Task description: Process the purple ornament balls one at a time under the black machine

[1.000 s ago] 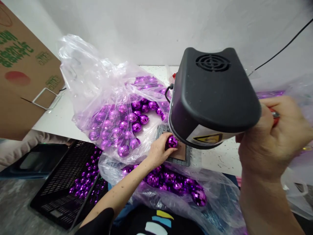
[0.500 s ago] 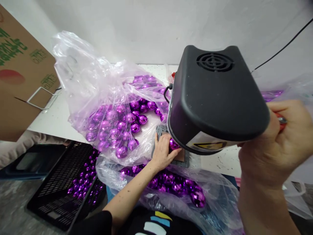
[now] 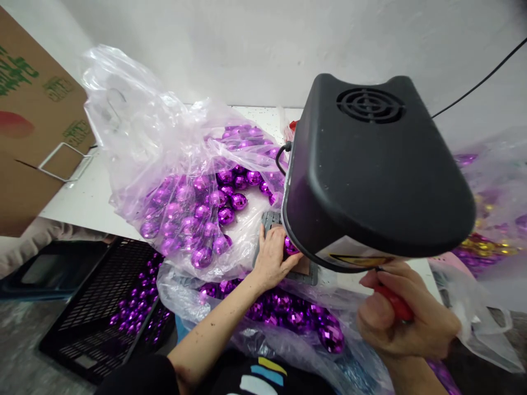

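Note:
My left hand (image 3: 274,258) is closed round a purple mirror ball (image 3: 290,246) and keeps it on the grey base plate (image 3: 307,270) under the black machine head (image 3: 370,175). My right hand (image 3: 405,321) is wrapped round the machine's red handle (image 3: 394,303), low at the front right, below the head. A clear plastic bag (image 3: 177,181) full of purple mirror balls lies left of the machine. A second clear bag (image 3: 296,318) with more purple balls lies on my lap under my left forearm.
A black slotted crate (image 3: 99,307) with several purple balls stands low on the left. A cardboard box (image 3: 28,120) leans at the far left. At the right lies another bag (image 3: 489,230) with purple and gold pieces. A black cable (image 3: 481,77) runs up the white wall.
My right hand has pulled the red handle down from beside the machine head to below it. My left hand has pushed the ball further under the head.

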Available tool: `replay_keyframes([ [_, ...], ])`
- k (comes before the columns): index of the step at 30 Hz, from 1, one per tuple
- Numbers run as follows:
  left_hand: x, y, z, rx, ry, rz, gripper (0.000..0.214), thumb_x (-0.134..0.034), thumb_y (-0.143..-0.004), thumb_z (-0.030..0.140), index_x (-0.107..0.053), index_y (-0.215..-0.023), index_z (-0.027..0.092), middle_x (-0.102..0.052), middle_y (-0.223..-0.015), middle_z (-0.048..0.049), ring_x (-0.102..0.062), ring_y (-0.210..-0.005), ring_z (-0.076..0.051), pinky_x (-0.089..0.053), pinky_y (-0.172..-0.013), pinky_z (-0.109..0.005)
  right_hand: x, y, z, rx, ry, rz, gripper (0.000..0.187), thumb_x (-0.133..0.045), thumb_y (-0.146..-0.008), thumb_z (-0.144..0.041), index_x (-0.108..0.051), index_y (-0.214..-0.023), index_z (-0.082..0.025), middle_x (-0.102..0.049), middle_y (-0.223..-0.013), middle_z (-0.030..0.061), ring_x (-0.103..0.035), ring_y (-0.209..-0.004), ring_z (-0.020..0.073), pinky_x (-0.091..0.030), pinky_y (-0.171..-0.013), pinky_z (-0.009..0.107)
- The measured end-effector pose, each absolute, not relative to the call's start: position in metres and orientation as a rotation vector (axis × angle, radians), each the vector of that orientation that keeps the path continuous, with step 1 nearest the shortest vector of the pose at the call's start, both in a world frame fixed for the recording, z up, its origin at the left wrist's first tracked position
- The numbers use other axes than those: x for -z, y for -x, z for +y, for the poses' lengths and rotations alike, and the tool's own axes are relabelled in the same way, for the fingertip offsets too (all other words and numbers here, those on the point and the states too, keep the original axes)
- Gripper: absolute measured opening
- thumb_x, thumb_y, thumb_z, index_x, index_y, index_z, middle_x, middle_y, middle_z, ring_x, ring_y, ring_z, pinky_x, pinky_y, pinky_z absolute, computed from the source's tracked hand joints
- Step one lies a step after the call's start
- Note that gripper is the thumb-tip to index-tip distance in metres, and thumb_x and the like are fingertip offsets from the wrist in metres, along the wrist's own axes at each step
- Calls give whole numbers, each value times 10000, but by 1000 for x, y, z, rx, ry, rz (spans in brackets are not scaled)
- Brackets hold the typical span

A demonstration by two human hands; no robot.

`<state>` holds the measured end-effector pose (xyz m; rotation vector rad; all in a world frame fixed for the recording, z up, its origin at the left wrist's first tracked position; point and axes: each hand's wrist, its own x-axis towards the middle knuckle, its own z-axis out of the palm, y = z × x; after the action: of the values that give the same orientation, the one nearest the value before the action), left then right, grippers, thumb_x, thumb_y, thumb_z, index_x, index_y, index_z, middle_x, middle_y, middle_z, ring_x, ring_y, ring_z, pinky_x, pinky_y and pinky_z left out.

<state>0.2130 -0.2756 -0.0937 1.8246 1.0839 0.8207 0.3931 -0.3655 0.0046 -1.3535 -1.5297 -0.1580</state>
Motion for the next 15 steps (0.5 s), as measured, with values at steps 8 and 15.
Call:
replay_keyframes([
  [8,93,-213,-275,-814,-1787,1048,319,-694,-847,401,-667,-1126,247,-672,-1176,-109,-552,-1234,-336,-390,-1133,-606,11,-386,-361,365,1293,-1575,178,-563,-775,-176,-613,-937,-231,-615,-731,42,-616,-717,211,-525,-621,395],
  [15,94,-213,-277,-848,-1807,1093,444,-718,-826,408,-612,-1226,248,-656,-1214,-109,-559,-1224,-338,-306,-1176,-625,40,-383,-354,365,1316,-1554,159,-576,-766,-164,-618,-908,-224,-626,-762,27,-634,-747,188,-518,-608,332],
])
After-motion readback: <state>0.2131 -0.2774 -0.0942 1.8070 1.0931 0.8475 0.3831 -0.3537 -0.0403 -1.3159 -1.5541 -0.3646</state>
